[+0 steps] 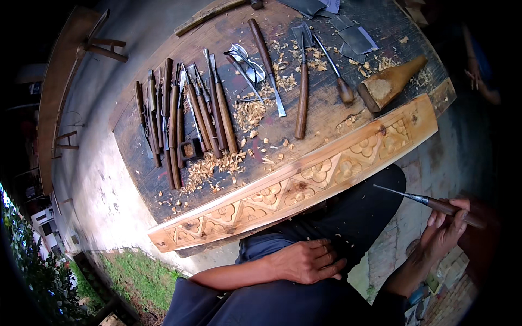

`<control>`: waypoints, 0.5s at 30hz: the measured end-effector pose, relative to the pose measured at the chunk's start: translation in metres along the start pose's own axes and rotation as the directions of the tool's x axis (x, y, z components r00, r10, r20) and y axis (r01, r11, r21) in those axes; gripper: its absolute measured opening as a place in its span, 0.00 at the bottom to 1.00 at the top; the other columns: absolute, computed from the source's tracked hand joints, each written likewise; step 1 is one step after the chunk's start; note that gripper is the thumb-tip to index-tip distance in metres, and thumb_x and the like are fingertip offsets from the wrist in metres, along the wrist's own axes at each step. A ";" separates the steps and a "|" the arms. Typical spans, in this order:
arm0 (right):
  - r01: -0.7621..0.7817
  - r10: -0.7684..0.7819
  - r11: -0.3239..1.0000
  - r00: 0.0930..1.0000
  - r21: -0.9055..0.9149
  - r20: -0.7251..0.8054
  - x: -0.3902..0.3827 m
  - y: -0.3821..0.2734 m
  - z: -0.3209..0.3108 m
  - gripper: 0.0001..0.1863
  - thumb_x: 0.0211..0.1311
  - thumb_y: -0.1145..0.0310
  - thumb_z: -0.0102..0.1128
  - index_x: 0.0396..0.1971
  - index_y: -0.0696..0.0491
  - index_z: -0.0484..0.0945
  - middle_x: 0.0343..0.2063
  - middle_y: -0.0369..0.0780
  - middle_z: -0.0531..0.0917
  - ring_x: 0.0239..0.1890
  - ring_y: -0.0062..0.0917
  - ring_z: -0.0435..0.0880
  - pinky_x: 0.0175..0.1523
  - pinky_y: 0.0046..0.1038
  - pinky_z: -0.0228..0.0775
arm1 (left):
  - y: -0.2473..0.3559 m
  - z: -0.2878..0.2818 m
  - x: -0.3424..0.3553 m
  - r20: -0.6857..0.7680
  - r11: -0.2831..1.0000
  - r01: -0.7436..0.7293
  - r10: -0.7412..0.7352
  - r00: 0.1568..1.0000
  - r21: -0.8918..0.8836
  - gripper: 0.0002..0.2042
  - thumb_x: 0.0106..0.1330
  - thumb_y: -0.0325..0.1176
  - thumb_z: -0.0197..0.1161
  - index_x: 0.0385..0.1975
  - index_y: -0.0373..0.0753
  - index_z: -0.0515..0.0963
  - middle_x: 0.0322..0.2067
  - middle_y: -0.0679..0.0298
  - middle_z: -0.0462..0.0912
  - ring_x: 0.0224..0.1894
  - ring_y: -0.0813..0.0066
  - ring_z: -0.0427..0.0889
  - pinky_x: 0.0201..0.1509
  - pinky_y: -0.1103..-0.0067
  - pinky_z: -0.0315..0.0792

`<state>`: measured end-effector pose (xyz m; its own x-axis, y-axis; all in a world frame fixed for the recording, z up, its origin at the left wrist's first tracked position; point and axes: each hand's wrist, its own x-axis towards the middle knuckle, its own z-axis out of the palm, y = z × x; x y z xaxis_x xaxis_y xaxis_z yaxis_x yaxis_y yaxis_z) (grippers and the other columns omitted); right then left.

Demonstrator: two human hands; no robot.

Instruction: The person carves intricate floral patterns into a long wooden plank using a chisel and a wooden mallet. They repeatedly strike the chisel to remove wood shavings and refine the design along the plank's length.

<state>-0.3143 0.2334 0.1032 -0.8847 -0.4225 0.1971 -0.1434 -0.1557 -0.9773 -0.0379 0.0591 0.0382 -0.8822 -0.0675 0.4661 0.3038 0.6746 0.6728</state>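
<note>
My right hand (448, 228) grips a thin chisel (441, 207) by its dark wooden handle. The blade points left, in the air beyond the right end of my thigh. Resting on my lap, my left hand (307, 262) holds nothing, its fingers loosely bent and slightly apart. In front of me a long pale board (287, 191) lies slantwise along the near edge of the worktable. Carved petal shapes inside triangles run along its face. Neither hand touches the board.
Several wooden-handled chisels (209, 119) lie in a row on the worktable (138, 171), among wood shavings (217, 167). Eyeglasses (254, 72), a wooden mallet (387, 87) and dark sheets (356, 41) lie farther back. A long bench (65, 70) stands at left; a person's arm (474, 68) shows dimly at right.
</note>
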 end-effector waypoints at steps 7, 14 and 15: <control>0.011 0.019 0.996 0.936 -0.083 0.353 0.033 -0.016 0.115 0.15 0.73 0.66 0.64 0.47 0.64 0.79 0.27 0.41 0.81 0.24 0.22 0.79 0.31 0.23 0.73 | -0.027 -0.038 -0.033 -0.098 0.950 0.021 0.010 0.995 0.312 0.14 0.67 0.39 0.77 0.41 0.34 0.85 0.20 0.72 0.72 0.20 0.78 0.72 0.23 0.79 0.64; 0.400 -0.190 0.914 0.557 -0.060 0.809 0.001 -0.016 0.282 0.12 0.55 0.81 0.75 0.41 0.57 0.89 0.31 0.43 0.91 0.31 0.28 0.92 0.39 0.28 0.81 | -0.062 -0.012 -0.037 0.226 0.910 -0.307 0.249 0.942 0.277 0.13 0.72 0.38 0.64 0.27 0.38 0.75 0.21 0.66 0.76 0.22 0.69 0.80 0.27 0.70 0.73; 0.429 -0.221 0.903 0.515 -0.026 0.828 -0.003 -0.015 0.298 0.12 0.56 0.80 0.75 0.41 0.57 0.89 0.31 0.43 0.91 0.31 0.29 0.92 0.38 0.28 0.81 | -0.063 -0.006 -0.039 0.216 0.915 -0.310 0.258 0.942 0.259 0.13 0.72 0.38 0.63 0.26 0.39 0.75 0.21 0.66 0.77 0.22 0.69 0.81 0.27 0.69 0.74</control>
<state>-0.1768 -0.0291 0.1400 -0.0564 -0.9228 0.3811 -0.5204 -0.2986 -0.8000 -0.0203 0.0146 -0.0185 -0.8302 0.2690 0.4883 0.4581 0.8283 0.3226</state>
